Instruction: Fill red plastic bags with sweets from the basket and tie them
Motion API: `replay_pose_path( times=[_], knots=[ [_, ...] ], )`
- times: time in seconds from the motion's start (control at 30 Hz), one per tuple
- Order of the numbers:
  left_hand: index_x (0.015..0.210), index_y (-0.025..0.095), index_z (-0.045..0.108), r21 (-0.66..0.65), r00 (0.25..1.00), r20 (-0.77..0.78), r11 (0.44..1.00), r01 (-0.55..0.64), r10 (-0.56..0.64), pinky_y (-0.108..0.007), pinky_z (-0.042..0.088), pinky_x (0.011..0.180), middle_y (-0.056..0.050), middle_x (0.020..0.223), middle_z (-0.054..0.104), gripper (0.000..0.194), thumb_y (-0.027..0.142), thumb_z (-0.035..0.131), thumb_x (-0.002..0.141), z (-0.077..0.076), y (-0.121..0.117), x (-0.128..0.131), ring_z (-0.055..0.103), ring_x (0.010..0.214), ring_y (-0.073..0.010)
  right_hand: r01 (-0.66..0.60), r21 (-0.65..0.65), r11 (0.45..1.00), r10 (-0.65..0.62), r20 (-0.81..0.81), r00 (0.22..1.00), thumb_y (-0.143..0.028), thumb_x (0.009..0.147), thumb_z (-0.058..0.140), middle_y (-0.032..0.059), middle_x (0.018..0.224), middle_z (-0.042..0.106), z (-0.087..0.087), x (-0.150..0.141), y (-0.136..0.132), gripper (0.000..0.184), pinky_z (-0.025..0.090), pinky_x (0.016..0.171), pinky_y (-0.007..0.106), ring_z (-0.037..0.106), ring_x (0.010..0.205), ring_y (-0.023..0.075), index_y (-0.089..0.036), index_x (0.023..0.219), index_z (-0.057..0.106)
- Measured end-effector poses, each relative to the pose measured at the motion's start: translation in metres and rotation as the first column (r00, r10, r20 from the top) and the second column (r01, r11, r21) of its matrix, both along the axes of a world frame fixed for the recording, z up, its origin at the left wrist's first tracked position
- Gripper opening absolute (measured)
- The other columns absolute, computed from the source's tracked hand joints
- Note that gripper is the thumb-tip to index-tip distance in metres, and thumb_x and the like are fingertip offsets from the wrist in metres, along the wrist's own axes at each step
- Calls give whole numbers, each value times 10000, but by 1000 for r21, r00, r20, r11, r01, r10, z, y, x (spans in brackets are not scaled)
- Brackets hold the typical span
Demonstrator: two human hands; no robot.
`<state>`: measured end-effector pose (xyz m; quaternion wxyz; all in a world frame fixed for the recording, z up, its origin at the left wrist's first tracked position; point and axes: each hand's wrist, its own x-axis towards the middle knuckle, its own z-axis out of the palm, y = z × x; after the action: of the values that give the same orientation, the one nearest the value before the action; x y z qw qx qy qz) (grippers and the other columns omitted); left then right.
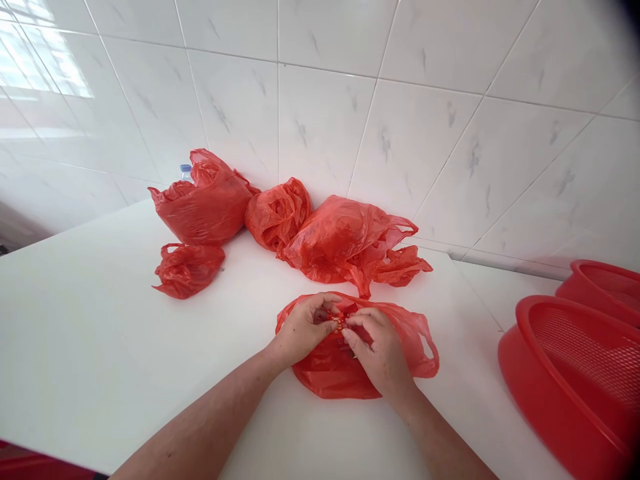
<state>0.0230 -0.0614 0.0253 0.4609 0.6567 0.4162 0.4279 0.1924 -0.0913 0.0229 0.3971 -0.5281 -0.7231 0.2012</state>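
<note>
A red plastic bag (pixel 335 377) lies spread on the white table, its handle loop toward the right. Over its middle, my left hand (pixel 307 327) and my right hand (pixel 377 343) come close together. Between their fingertips is a small red packet with gold print (pixel 338 323). Thumb and fingers of my left hand pinch its left side. My right hand's thumb and fingers are closed at its right side. Fingers cover much of the packet, and whether it is sealed or torn cannot be made out. Something small and dark lies under my right fingers.
Several filled or crumpled red bags stand along the tiled wall: a large one (pixel 205 207), a rounded one (pixel 278 215) and a wide one (pixel 345 237). A small bag (pixel 189 270) lies in front. A blue bottle cap (pixel 185 168) shows behind. Red mesh baskets (pixel 540 373) stand right.
</note>
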Motion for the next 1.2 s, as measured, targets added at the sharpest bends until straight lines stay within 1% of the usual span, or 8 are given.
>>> replay_pose_path(
  times=[0.1, 0.17, 0.27, 0.4, 0.57, 0.7, 0.97, 1.2],
  knots=[
    [1148, 247, 547, -58, 991, 97, 994, 93, -87, -312, 524, 797, -15, 942, 637, 377, 173, 584, 780, 0, -1, -1, 620, 877, -144, -21, 54, 998, 17, 74, 997, -298, 836, 548, 52, 883, 568, -1, -2, 0, 106, 509, 680, 336, 538, 848, 201, -216, 776, 580],
    [1126, 234, 564, -58, 989, 115, 993, 101, -93, -323, 518, 807, -21, 931, 645, 358, 201, 609, 773, -1, 0, -1, 618, 891, -156, -29, 69, 997, 23, 86, 996, -278, 840, 535, 38, 840, 560, -3, -4, 1, 136, 497, 690, 328, 528, 825, 188, -211, 721, 540],
    [1044, 220, 616, -27, 990, 102, 995, 96, -93, -320, 510, 809, -35, 945, 654, 278, 243, 630, 767, -3, 0, 0, 612, 913, -174, -25, 89, 996, 17, 94, 995, -228, 830, 515, 31, 816, 554, -5, -4, 3, 116, 484, 697, 321, 521, 821, 184, -211, 716, 519],
    [849, 207, 659, 1, 993, 52, 994, 107, -107, -303, 504, 744, -28, 868, 661, 112, 279, 590, 800, 0, -1, -1, 610, 811, -169, -16, 95, 995, 4, 124, 992, -182, 805, 509, 30, 808, 552, -4, -2, 3, 65, 469, 676, 321, 513, 808, 189, -215, 755, 536],
    [729, 197, 631, -2, 993, 42, 994, 112, -112, -269, 473, 690, 3, 730, 632, 179, 258, 508, 843, 3, 1, -4, 577, 715, -141, -50, 33, 998, 47, 84, 995, -175, 813, 508, 30, 821, 554, -3, -2, 1, 68, 453, 598, 285, 518, 811, 186, -222, 783, 546],
    [710, 190, 601, 7, 996, 6, 996, 93, -93, -260, 463, 684, 6, 717, 614, 170, 226, 489, 833, 3, 1, -4, 560, 705, -137, -83, 19, 996, 81, 69, 994, -186, 823, 511, 23, 794, 540, -4, -4, 0, 80, 452, 613, 279, 503, 792, 175, -218, 751, 516],
    [642, 195, 555, 195, 973, -227, 977, 88, -42, -236, 434, 629, 11, 695, 578, 195, 142, 452, 799, 7, -3, -2, 524, 668, -123, -171, 8, 985, 170, 79, 982, -226, 799, 562, 6, 731, 494, -6, -4, 0, 147, 414, 589, 267, 461, 726, 157, -207, 701, 453],
    [627, 171, 520, 333, 950, -313, 938, 96, 14, -241, 417, 643, 14, 662, 566, 194, 69, 470, 784, 1, -2, 2, 507, 670, -119, -168, 52, 984, 164, 64, 984, -189, 813, 519, 2, 688, 466, -9, -6, 1, 228, 391, 611, 277, 439, 710, 155, -205, 639, 372]
  ],
)
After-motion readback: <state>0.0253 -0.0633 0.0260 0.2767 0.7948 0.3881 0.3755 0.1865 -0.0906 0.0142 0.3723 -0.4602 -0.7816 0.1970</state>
